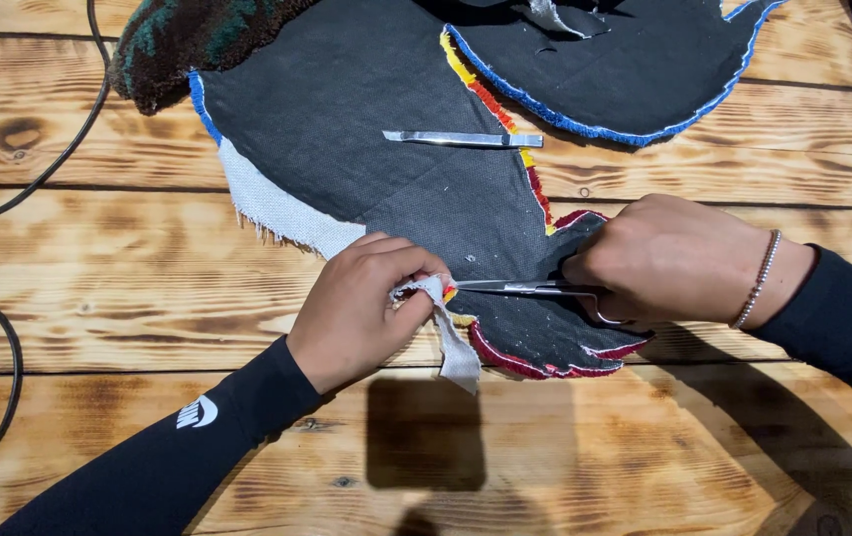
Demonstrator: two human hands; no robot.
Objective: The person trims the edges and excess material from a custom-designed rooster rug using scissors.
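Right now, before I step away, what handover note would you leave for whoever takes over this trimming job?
Left hand pinches the white woven backing strip away from the rug edge. Right hand holds the silver scissors, blades at that strip. The black-backed tufted rug piece lies face down on the wooden plank table. Done: the right edge looks trimmed. Left: white excess along the left edge.

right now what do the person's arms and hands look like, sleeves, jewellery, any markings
Both arms are in long, close-fitting black sleeves that end at the wrists. The left sleeve carries a small white logo mark on the forearm. The left hand is bare, with no rings or bands in view. The right hand is also bare, and a thin beaded bracelet circles its wrist just ahead of the right sleeve.
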